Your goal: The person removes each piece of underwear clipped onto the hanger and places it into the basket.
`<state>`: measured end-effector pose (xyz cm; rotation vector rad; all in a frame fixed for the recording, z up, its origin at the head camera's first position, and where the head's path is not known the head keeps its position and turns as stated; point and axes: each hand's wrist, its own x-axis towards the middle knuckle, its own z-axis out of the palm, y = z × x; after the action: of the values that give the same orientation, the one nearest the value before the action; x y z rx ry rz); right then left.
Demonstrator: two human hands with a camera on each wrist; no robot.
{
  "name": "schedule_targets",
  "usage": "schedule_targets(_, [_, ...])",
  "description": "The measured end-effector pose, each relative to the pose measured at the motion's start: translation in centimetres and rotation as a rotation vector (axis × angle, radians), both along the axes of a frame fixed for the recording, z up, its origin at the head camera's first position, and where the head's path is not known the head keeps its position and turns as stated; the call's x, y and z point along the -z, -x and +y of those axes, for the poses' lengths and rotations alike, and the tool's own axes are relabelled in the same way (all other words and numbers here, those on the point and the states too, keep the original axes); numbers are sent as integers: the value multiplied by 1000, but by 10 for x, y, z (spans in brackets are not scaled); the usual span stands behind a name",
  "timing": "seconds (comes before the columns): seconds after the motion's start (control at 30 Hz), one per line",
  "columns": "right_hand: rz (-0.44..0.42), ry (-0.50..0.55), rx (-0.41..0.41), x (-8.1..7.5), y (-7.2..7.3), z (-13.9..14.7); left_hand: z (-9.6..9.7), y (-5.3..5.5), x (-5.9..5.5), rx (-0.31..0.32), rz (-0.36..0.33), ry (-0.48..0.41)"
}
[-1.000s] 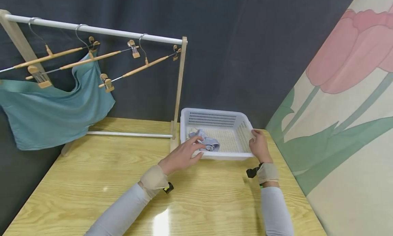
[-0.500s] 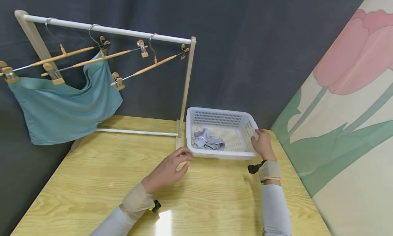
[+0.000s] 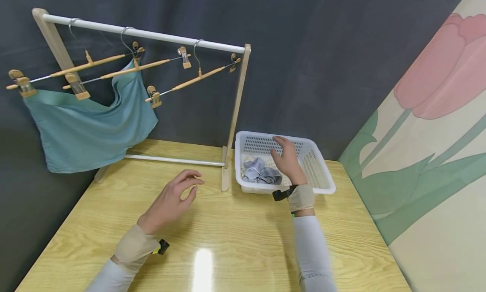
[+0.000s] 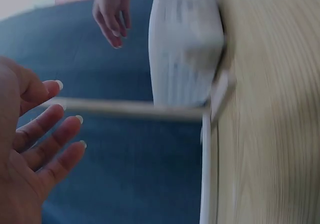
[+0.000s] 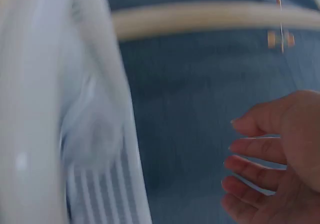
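Note:
A white plastic basket (image 3: 322, 182) with slotted walls stands at the back right of the table, a crumpled grey-blue cloth (image 3: 258, 172) in its left part. Over the basket is my right hand (image 3: 287, 160), fingers relaxed and apart, holding nothing; the right wrist view shows the same loose fingers. Left of the basket my left hand (image 3: 172, 201) hovers over the table with bent, loose fingers and nothing in them. A teal cloth (image 3: 91, 127) hangs clipped on a wooden clip hanger (image 3: 110, 59) at the left.
The rack (image 3: 152, 36) has a white top rail, wooden posts and a low white bar (image 3: 178, 159). Two more clip hangers hang from it, one of them the right-hand hanger (image 3: 200, 76). A dark curtain (image 3: 322, 64) is behind, and a tulip-patterned panel (image 3: 448, 127) borders the table (image 3: 243, 241) on the right.
My left hand has drawn away from the cloth in the basket, to the left. My right hand has let go of the basket's right rim and moved left over the basket.

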<state>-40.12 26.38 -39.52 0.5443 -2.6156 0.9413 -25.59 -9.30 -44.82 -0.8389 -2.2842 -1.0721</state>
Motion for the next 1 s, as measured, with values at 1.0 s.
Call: schedule_targets(1.0, [32, 376, -129, 0, 37, -131, -193, 6, -139, -793, 403, -176])
